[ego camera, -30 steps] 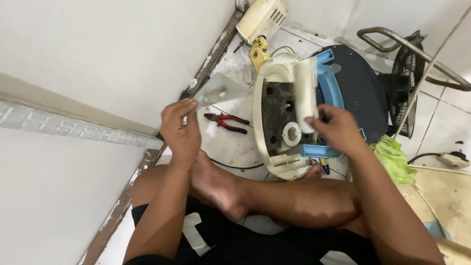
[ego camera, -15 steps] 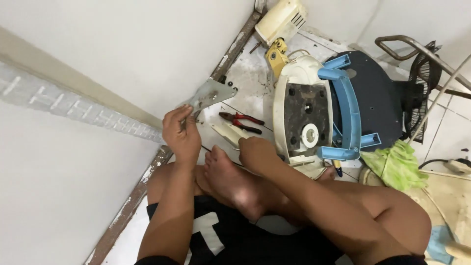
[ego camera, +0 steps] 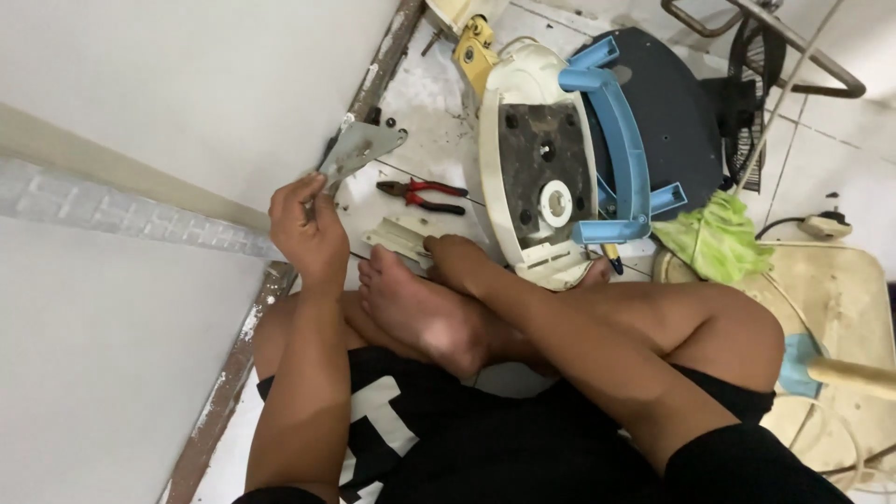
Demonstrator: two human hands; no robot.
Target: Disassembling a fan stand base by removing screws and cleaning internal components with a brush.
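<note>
left hand (ego camera: 306, 229) pinches grey metal bracket (ego camera: 357, 149), raised near the wall | right hand (ego camera: 459, 263) grips cream plastic cover (ego camera: 403, 237) on the floor | red-handled pliers (ego camera: 422, 195) between them | cream fan base (ego camera: 537, 159) just right, green cloth (ego camera: 714, 236) beyond

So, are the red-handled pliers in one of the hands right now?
No, the red-handled pliers lie untouched on the floor between the two hands.

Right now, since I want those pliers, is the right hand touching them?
Apart. The head view shows the right hand on a cream plastic piece, with bare floor between it and the red-handled pliers.
</note>
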